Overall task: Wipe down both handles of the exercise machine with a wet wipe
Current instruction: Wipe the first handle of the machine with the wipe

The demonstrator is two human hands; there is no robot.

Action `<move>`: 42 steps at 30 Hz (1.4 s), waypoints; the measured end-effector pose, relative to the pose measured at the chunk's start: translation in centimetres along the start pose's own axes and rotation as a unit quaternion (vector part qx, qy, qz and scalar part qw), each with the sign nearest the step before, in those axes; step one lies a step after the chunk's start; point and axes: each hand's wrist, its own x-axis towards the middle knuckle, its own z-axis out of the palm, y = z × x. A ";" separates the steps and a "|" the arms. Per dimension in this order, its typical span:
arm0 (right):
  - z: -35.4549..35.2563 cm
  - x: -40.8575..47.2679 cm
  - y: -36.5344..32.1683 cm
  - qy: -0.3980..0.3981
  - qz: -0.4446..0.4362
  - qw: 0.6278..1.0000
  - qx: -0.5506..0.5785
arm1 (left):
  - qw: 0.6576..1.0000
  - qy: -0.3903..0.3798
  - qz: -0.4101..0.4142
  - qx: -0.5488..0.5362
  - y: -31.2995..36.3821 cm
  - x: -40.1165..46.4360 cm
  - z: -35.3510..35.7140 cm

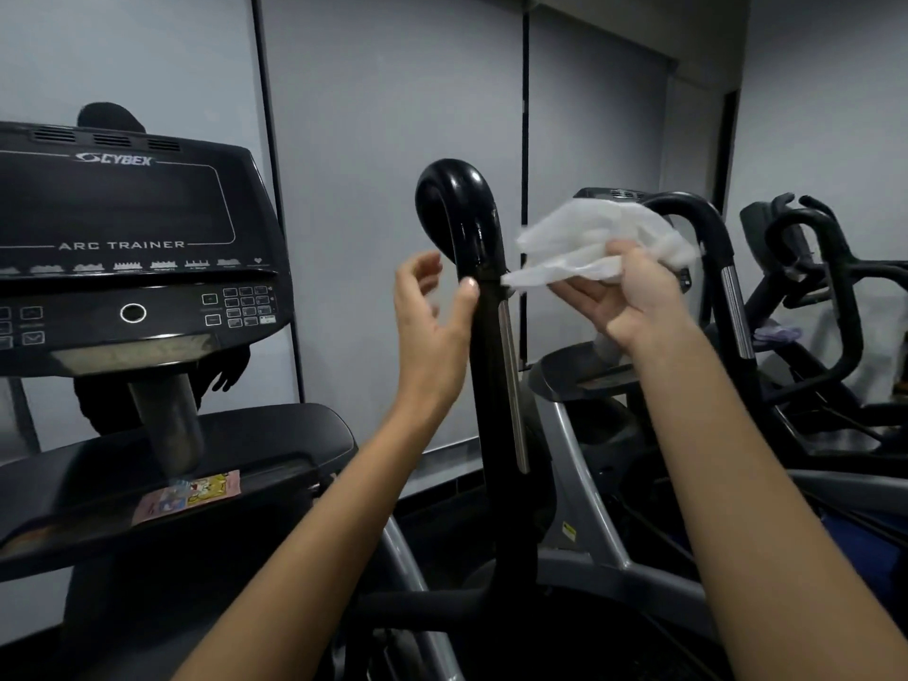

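Looks like the wiping step on the near handle (484, 307). Right hand (634, 297) pinches the wet wipe (589, 243) just beside the black post, one corner touching it. Left hand (432, 312) is open, thumb on the post. Next move, I'd guess: wrap the wipe around and rub.

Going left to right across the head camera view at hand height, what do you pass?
Arc Trainer console → left hand → black handle → wet wipe → right hand → neighbouring machine's handle.
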 end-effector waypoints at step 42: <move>2.1 1.0 -0.3 -0.345 0.013 0.915 -0.209 | 0.982 -0.081 -0.141 -0.097 -2.7 -1.5 2.7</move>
